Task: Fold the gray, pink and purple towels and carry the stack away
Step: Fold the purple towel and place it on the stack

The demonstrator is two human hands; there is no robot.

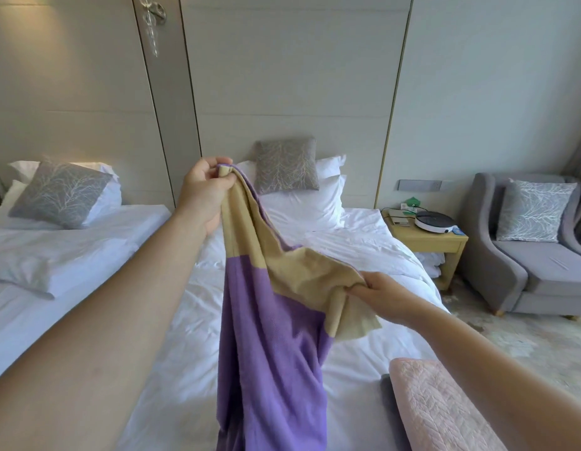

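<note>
A purple towel with a tan band along its top hangs in the air over the white bed. My left hand pinches one upper corner, raised high. My right hand grips the tan edge lower and to the right. The towel's lower part drops out of view at the bottom. A folded pink towel lies on the bed at the lower right, partly under my right forearm. It rests on a gray towel, of which only a dark strip shows at its left edge.
A second white bed stands to the left, with a narrow gap between the two. White pillows and gray cushions lean on the headboard. A wooden nightstand with a round device and a gray armchair stand at the right.
</note>
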